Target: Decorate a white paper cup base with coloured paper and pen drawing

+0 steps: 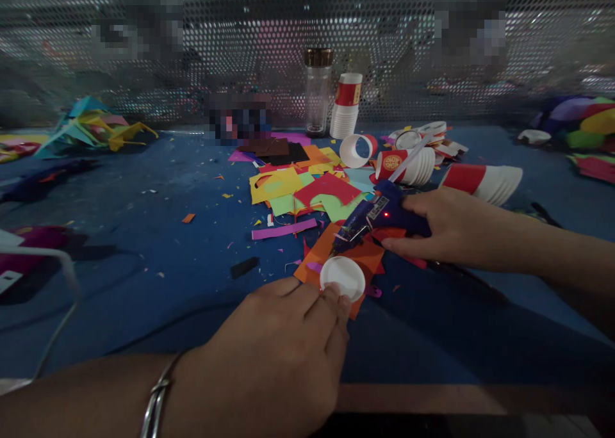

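Observation:
My left hand (283, 342), with a bracelet at the wrist, has its fingers together on the near edge of a small white disc (342, 273) with a raised rim, like the bottom of a paper cup. Beneath the disc lies orange paper (314, 255). My right hand (446, 227) is wrapped around the grip of a blue hot glue gun (372, 215), whose red light is on. Its nozzle points down to the left, just beyond the disc's far rim; whether it touches is unclear. A translucent glue stick (413, 156) sticks out of its back end.
Coloured paper scraps (331, 191) lie just beyond my hands. Paper cups (408, 166) lie on their sides behind the glue gun, near a standing cup stack (344, 108) and a glass bottle (317, 95). A perforated metal screen (269, 60) bounds the blue table (192, 278).

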Action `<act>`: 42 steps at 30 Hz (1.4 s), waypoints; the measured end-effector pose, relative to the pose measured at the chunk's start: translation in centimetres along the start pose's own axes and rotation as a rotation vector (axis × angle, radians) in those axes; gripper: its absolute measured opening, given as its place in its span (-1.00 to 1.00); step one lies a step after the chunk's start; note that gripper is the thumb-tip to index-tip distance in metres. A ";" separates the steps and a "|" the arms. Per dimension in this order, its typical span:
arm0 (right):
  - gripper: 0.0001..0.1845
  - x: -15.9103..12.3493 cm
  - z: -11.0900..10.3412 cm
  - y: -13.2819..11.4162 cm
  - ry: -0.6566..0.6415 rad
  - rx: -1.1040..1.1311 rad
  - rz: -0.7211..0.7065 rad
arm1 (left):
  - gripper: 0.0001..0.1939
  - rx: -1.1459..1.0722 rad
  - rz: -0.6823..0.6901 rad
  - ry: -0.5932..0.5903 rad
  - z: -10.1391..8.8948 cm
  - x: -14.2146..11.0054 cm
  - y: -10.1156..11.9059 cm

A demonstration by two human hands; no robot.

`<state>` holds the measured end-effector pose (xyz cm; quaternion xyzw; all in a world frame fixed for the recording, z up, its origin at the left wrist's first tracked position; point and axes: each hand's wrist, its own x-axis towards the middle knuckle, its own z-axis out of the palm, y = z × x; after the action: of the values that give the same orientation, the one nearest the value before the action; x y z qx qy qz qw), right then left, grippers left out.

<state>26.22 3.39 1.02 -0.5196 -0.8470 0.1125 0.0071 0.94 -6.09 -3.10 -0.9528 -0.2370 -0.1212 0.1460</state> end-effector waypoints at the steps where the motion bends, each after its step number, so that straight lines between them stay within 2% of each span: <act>1: -0.56 0.0 0.0 0.0 -0.006 -0.002 -0.007 | -0.59 0.003 0.003 0.010 0.0 0.0 0.0; 13: -0.63 0.0 -0.5 -0.5 -0.048 -0.015 -0.009 | -0.61 0.006 -0.005 0.010 0.0 0.1 -0.1; 19: -0.66 -0.3 -0.3 -0.1 -0.025 -0.018 -0.054 | -0.62 0.003 0.001 0.025 0.3 -0.1 0.1; 28: -0.66 -0.8 -0.4 0.0 -0.009 -0.016 -0.040 | -0.69 0.001 -0.009 0.044 0.2 -0.1 0.1; 37: -0.67 -1.2 -0.2 0.8 -0.019 0.010 -0.021 | -0.65 -0.005 0.002 0.007 -0.2 0.1 0.2; 42: -0.69 -1.8 -0.6 0.6 -0.013 -0.045 -0.007 | -0.70 -0.013 -0.012 -0.004 -0.2 0.1 0.4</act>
<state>27.67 2.18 1.71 -0.5158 -0.8512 0.0965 -0.0096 1.17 -6.41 -3.00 -0.9525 -0.2424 -0.1216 0.1383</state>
